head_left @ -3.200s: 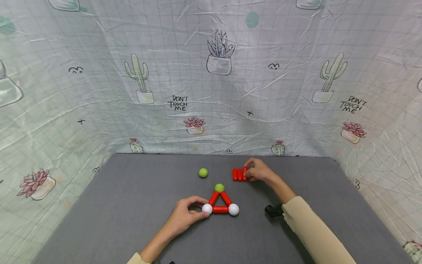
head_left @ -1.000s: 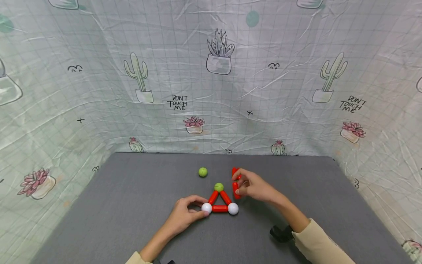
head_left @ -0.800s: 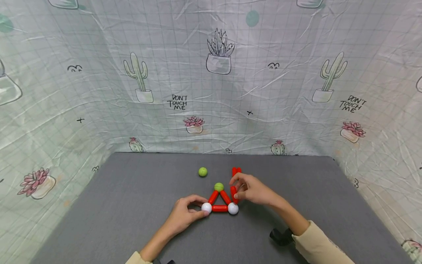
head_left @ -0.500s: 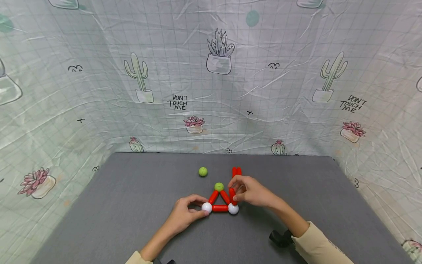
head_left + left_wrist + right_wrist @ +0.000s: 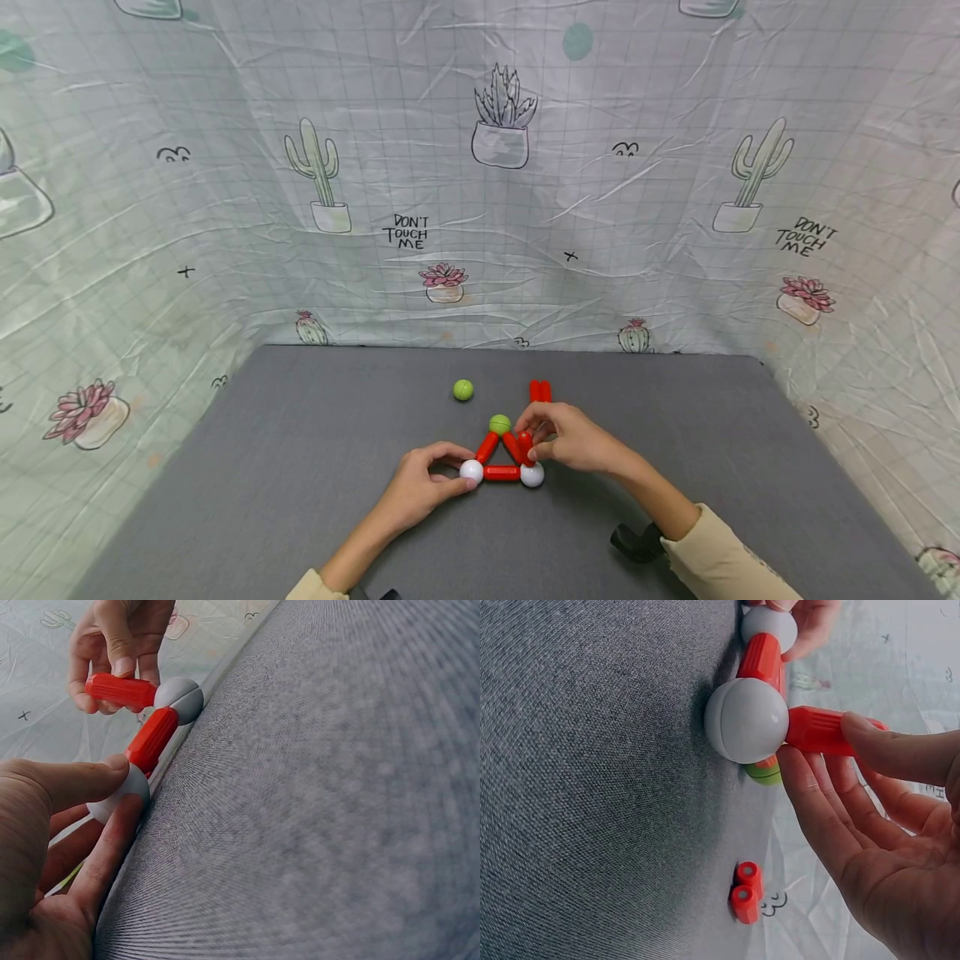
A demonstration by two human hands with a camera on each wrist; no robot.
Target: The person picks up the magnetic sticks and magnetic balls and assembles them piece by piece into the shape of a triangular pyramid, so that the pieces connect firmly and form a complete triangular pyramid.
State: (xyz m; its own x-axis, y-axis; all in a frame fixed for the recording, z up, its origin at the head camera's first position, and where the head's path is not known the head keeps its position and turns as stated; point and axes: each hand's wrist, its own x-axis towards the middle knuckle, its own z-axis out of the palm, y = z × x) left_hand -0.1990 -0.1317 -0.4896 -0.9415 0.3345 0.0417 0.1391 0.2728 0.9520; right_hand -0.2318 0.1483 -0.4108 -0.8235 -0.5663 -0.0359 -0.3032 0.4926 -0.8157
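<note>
Three red rods, two white balls and a green ball [image 5: 499, 425] form a flat triangle on the grey table. My left hand [image 5: 423, 487] pinches the left white ball [image 5: 471, 472] between thumb and fingers. My right hand [image 5: 573, 437] grips a fourth red rod [image 5: 526, 447] at the right white ball [image 5: 532, 475]. In the right wrist view this rod [image 5: 821, 730] stands up from the table side, its end against the white ball [image 5: 748, 720]. The left wrist view shows the same rod [image 5: 120, 689] meeting that ball [image 5: 180, 699].
A loose green ball [image 5: 462, 390] lies behind the triangle. Two red rods [image 5: 540, 391] lie side by side behind my right hand, partly hidden by it. A patterned cloth [image 5: 360, 292] hangs around the grey table [image 5: 315, 417].
My right hand took one rod from the group of three and brought it forward and left to the right white ball, tilting it upright. My left hand has stayed at the left ball.
</note>
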